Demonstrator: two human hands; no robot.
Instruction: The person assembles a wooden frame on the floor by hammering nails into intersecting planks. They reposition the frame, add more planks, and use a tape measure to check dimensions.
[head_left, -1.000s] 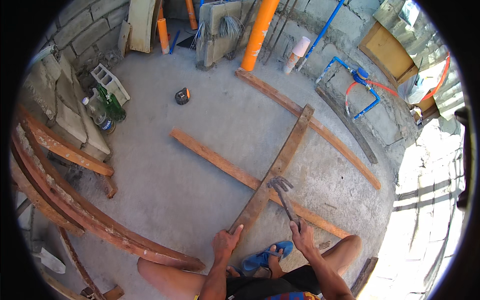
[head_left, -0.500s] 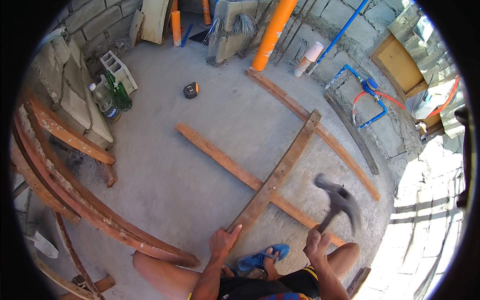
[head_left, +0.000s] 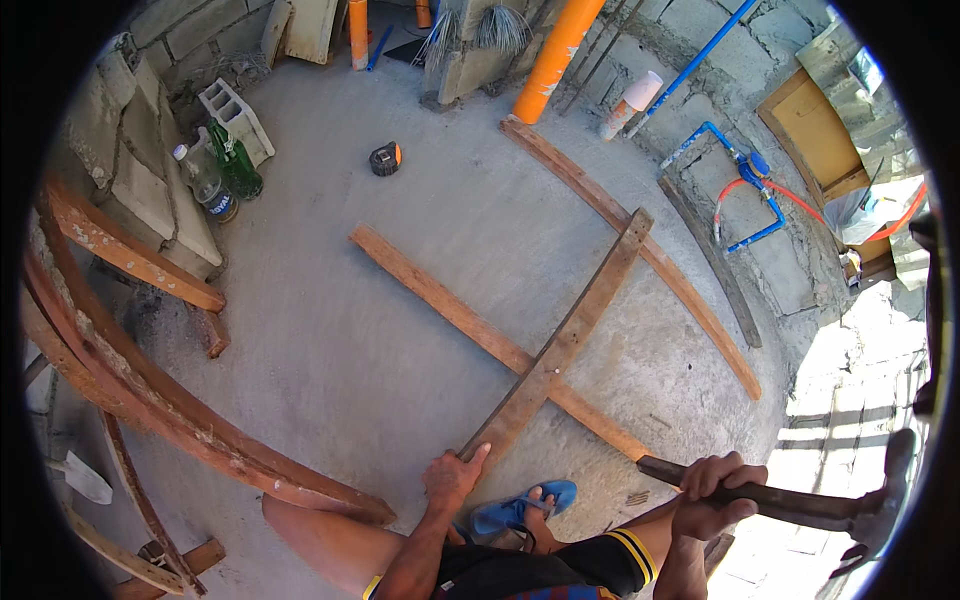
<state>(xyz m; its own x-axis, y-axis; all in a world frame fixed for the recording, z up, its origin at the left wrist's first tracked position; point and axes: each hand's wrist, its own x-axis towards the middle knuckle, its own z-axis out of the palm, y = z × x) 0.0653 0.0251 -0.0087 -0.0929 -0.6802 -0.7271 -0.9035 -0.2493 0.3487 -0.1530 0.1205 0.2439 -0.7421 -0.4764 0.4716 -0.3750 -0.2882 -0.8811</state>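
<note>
My left hand [head_left: 455, 478] grips the near end of a brown wooden plank [head_left: 590, 315], thumb on top. That plank runs diagonally away from me. It lies across a second wooden strip [head_left: 440, 297] at the middle and a third wooden strip [head_left: 690, 290] near its far end. A small bright spot, perhaps a nail head, shows at the middle crossing. In my right hand [head_left: 715, 497] is a claw hammer [head_left: 800, 506], held by the handle. Its head points out to the right, away from the plank, and the handle's butt end is over the middle strip's near end.
Small nails [head_left: 637, 498] lie on the concrete floor by my blue sandal [head_left: 525, 508]. A tape measure [head_left: 385, 158] sits farther off. Bottles [head_left: 236, 165] and a hollow block [head_left: 235, 120] stand far left. Curved-looking timbers [head_left: 180, 420] flank my left. An orange pipe [head_left: 558, 60] rises at the back.
My right hand has swung the hammer from beside the plank out to the right and lower. My left hand stays on the plank's end. The view has shifted slightly.
</note>
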